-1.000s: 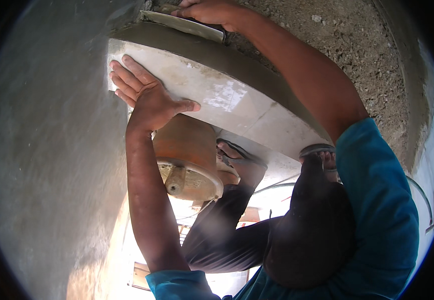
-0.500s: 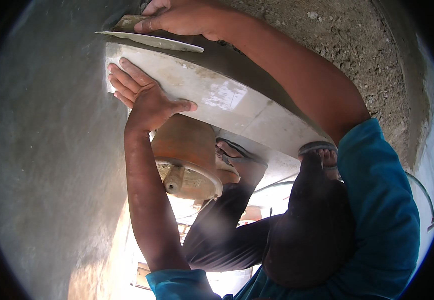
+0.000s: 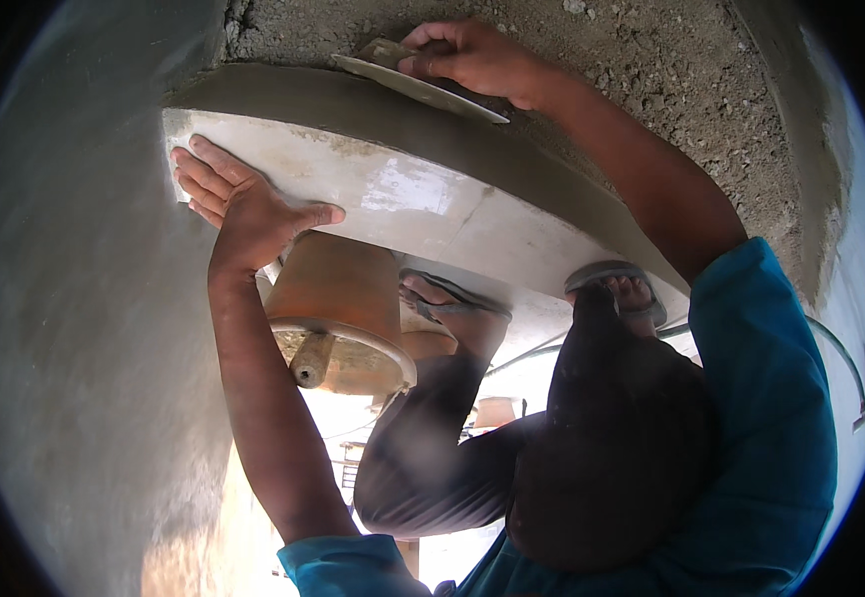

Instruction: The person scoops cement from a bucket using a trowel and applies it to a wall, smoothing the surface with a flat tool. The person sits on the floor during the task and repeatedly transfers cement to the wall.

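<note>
My left hand [image 3: 245, 211] lies flat with fingers spread on the pale face of a long board or slab [image 3: 492, 224], near its left end. Along its upper edge runs a strip of smooth, dark grey mortar [image 3: 293, 98]. My right hand [image 3: 482, 62] is closed around a plastering trowel [image 3: 431, 92], whose long thin blade is tilted over the far side of that strip. The grip itself is mostly hidden behind my fingers. Whether the whole blade touches the mortar cannot be seen.
Rough, crumbly concrete [image 3: 642, 70] spreads beyond the mortar. A smooth grey wall [image 3: 74, 298] rises at the left. Below my left hand hangs or stands an orange-brown bucket [image 3: 343, 284] with a stick in it. My sandalled feet [image 3: 617, 284] are by the slab's lower edge; a hose [image 3: 841, 373] curves at the right.
The trowel in my right hand has moved right along the mortar strip, away from the wall corner, uncovering smooth mortar there. My left hand remains flat on the slab; the view has shifted slightly.
</note>
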Available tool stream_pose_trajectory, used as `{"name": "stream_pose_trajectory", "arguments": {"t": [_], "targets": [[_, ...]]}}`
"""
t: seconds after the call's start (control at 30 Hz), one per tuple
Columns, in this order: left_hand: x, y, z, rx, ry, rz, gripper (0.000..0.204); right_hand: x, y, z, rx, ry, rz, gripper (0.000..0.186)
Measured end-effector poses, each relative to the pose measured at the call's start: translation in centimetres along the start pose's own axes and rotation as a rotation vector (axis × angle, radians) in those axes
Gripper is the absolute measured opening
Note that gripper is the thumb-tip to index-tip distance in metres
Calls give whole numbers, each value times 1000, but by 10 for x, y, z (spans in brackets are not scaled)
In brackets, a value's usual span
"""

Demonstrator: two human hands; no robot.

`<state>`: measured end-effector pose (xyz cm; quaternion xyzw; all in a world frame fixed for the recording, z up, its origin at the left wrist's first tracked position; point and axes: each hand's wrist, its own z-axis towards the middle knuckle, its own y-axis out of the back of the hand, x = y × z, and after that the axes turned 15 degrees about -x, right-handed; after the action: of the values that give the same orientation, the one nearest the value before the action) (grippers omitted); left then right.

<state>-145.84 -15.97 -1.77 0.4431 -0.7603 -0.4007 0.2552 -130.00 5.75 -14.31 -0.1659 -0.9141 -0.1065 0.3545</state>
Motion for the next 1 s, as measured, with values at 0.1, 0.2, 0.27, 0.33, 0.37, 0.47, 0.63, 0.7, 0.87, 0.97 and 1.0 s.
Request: {"name": "stream_pose_trajectory", "arguments": {"t": [0.1, 0.2, 0.27, 0.33, 0.37, 0.47, 0.63, 0.7, 0.87, 0.97, 1.0], "targets": [[2, -2, 1, -6, 2, 20, 170, -11, -7, -4, -12, 20, -27, 54], [2, -2, 3, 6, 0, 16, 171, -11, -12, -13, -41, 98, -47, 56], [3, -2, 2, 7, 1, 6, 172, 5, -12, -28, 0, 95, -21, 54], [2, -3, 2, 9, 1, 5, 173, 19, -10, -45, 5, 140, -65, 50], [2, -2, 1, 10, 4, 12, 173, 31, -7, -53, 46, 137, -66, 48], [3, -1, 0, 7, -3, 13, 172, 52, 6, -70, 92, 132, -3, 46], [4, 1, -1, 9, -13, -28, 171, 21, 24, -23, 54, 35, 85, 44], [-5, 2, 1, 36, 1, 14, 170, 5, 26, -3, 46, 22, 34, 44], [-1, 3, 0, 30, -4, 8, 170, 1, 9, 7, 78, -39, 15, 48], [-1, 3, -1, 19, -14, -3, 170, -5, -1, 10, 59, 19, 8, 51], [-1, 3, -1, 16, -17, -1, 170, -7, 1, 10, 54, 4, -3, 51]]}}
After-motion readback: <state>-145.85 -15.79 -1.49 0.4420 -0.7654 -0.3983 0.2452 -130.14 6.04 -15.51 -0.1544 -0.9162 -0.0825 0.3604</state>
